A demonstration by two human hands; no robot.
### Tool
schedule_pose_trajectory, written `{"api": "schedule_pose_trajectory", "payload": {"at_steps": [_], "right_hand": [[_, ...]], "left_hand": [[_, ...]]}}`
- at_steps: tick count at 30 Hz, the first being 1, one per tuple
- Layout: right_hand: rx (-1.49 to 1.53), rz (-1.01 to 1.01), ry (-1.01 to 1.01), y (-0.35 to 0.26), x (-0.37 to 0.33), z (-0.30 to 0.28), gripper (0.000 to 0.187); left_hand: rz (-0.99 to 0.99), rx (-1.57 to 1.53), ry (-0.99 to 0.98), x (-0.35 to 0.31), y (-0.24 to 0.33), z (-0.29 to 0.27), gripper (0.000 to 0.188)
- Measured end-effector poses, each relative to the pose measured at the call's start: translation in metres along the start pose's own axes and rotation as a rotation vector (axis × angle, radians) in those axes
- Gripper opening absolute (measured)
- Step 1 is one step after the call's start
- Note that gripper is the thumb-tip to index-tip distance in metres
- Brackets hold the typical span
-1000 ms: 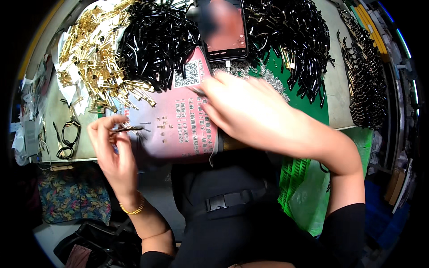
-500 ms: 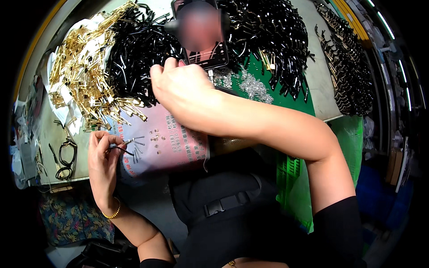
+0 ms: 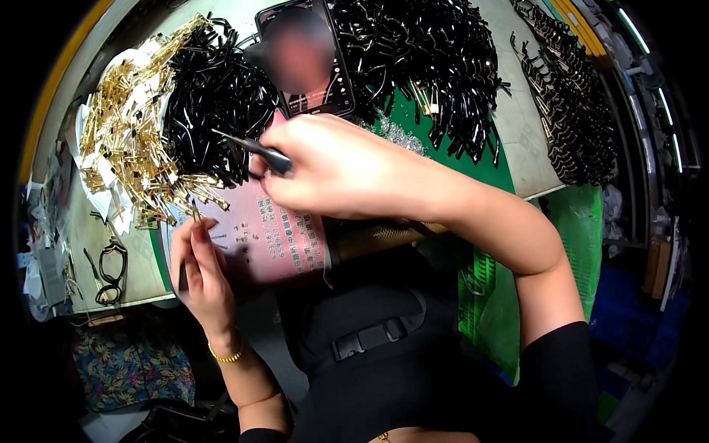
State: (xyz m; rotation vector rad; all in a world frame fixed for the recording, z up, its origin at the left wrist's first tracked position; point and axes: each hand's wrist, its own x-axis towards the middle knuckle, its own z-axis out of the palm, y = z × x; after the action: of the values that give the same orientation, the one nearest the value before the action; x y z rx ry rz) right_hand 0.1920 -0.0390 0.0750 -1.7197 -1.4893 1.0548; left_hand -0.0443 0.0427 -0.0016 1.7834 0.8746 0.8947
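Note:
My right hand (image 3: 317, 166) is closed round a small screwdriver (image 3: 275, 156) with a black handle. Its thin metal shaft points left, over the pile of black strips (image 3: 218, 103). Lower left, my left hand (image 3: 203, 269) pinches a thin piece that looks like an eyeglass temple (image 3: 195, 210). Its gold end shows above the fingertips, a dark end by the palm; the middle is hidden. Just beyond that hand lies a heap of gold metal temples (image 3: 133, 140) on white paper. Under both hands is a pink and blue printed sheet (image 3: 258, 255) with tiny gold parts (image 3: 244, 235).
A phone (image 3: 306, 66) stands at the back middle. Right of it lie black temples (image 3: 421, 59) and small clear pieces (image 3: 399, 134) on a green mat (image 3: 473, 162). More black temples (image 3: 572, 111) lie far right. Black scissors (image 3: 111, 273) lie at the left edge.
My right hand has come down and toward me, and the screwdriver now shows in it. My left hand has moved right and turned, with the thin piece now upright. The view has shifted slightly.

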Motion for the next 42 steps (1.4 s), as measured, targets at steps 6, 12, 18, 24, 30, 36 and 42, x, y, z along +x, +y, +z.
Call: {"api": "schedule_pose_trajectory", "payload": {"at_steps": [6, 12, 18, 24, 30, 36, 42], "right_hand": [[0.326, 0.061, 0.147, 0.000, -0.081, -0.008, 0.019], [0.645, 0.323, 0.434, 0.018, -0.132, 0.003, 0.012], [0.786, 0.295, 0.394, 0.032, -0.140, 0.020, 0.013], [0.800, 0.331, 0.252, 0.034, -0.135, 0.016, 0.014], [0.207, 0.149, 0.192, 0.040, -0.142, 0.014, 0.025], [-0.631, 0.222, 0.124, 0.043, -0.159, -0.009, 0.033], [-0.762, 0.200, 0.109, 0.053, -0.160, -0.011, 0.045]], "left_hand": [[0.085, 0.032, -0.312, -0.051, 0.033, 0.042, 0.013], [0.177, -0.156, -0.507, -0.063, 0.051, 0.087, 0.013], [0.199, -0.156, -0.519, -0.066, 0.048, 0.099, 0.016], [0.275, -0.118, -0.525, -0.062, 0.048, 0.093, 0.016], [0.248, -0.028, -0.612, -0.057, 0.050, 0.092, 0.010], [-0.083, -0.241, -0.507, -0.056, 0.040, 0.086, 0.016], [-0.207, -0.359, -0.584, -0.051, 0.052, 0.098, 0.028]]}}
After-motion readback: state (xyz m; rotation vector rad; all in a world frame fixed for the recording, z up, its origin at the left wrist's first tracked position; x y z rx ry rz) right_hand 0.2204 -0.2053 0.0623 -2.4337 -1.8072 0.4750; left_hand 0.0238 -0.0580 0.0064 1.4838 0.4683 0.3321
